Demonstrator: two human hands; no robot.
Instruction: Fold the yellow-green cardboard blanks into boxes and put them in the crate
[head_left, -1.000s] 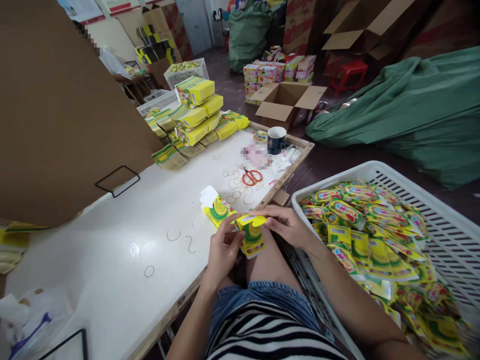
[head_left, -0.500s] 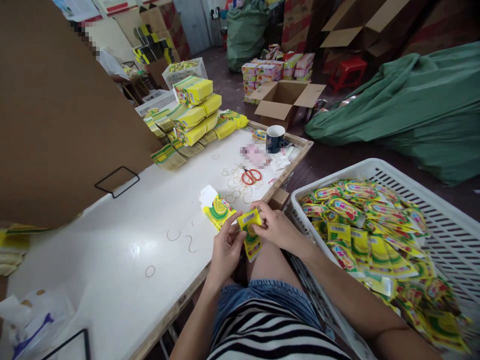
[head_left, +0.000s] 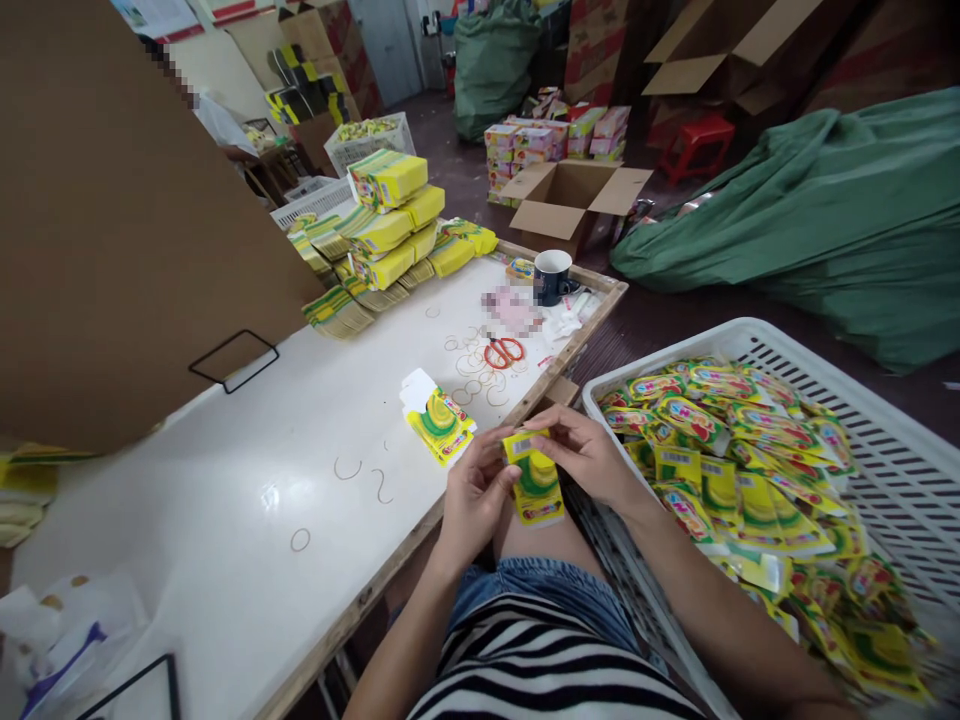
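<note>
Only one camera here, strapped to the person's head, looking forward and down over the striped shirt [head_left: 540, 670] and lap. It sits close to both hands, left hand [head_left: 480, 495] and right hand [head_left: 589, 455], which land about mid-frame. The white table [head_left: 262, 480] runs off to the left, the white basket [head_left: 885, 440] fills the right, and the cluttered floor stretches away up top. Edges look bent and smeared, probably a wide lens, so the corners aren't much use.

White table [head_left: 247, 440] w/ open yellow box [head_left: 439, 420], red scissors [head_left: 503, 352], mug [head_left: 552, 276], box stacks [head_left: 390, 225], prob. rubber bands [head_left: 469, 365].
</note>
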